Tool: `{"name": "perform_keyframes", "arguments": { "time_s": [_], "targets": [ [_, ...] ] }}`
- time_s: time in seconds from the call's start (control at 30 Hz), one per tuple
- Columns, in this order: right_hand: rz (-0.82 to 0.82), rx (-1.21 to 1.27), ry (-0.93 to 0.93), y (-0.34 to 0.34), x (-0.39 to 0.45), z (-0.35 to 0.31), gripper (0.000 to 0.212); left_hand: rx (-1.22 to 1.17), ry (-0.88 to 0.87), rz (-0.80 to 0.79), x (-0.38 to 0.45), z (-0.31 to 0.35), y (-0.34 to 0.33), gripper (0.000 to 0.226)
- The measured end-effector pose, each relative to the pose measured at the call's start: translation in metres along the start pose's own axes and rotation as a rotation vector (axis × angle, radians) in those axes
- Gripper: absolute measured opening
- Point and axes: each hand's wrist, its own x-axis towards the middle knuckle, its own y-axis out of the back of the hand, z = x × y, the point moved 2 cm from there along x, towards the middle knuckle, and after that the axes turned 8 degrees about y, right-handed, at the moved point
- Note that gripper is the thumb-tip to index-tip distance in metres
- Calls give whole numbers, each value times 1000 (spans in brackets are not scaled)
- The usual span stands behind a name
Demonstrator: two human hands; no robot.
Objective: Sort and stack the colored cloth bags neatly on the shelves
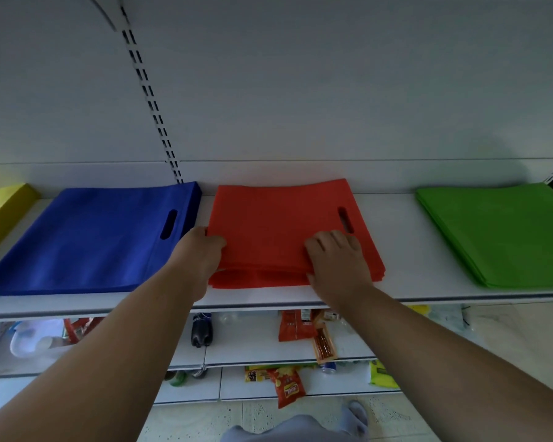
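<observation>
Squaring a pile: the stack of flat red cloth bags (288, 224) lies on the white shelf (399, 244), between the stack of flat blue cloth bags (90, 240) on its left and the stack of flat green cloth bags (505, 234) well apart on its right; a yellow bag (0, 208) shows at the far left edge. Both hands work the red stack's near edge — the left hand (201, 250) grips the near-left corner, fingers curled round the layers, while the right hand (336, 260) presses on top near the near-right part, thumb tucked at the front edge, apparently pinching the upper layers. The stack's long axis runs left to right, directly ahead of both hands, handle cutout towards the right end. Lower layers jut forward beneath the top ones, so the likely step is aligning the front edge — the hands are about equally near. Snack packets (291, 327) lie on the lower shelves.
</observation>
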Motion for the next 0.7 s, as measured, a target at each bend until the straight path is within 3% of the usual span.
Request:
{"name": "perform_keyframes", "arguments": {
  "time_s": [0.23, 0.33, 0.47, 0.57, 0.6, 0.67, 0.7],
  "targets": [
    [-14, 26, -244, 6, -39, 62, 68, 95, 15, 34, 4, -22, -1, 12],
    [-30, 252, -350, 9, -42, 65, 75, 139, 5, 62, 3, -22, -3, 11],
    [-58, 745, -454, 9, -41, 76, 96, 167, -12, 75, 7, -17, -4, 15],
    [-79, 1259, -594, 14, -42, 79, 76, 205, -4, 65, 9, -12, -4, 20],
    [-69, 1345, -667, 12, -40, 81, 80, 202, -2, 64, 10, -9, -5, 18],
    [-81, 1291, -769, 7, -33, 89, 75, 195, 8, 62, 10, -3, -6, 16],
    [-85, 1218, -788, 3, -28, 93, 62, 203, 6, 69, 11, -1, -7, 17]
  ]
}}
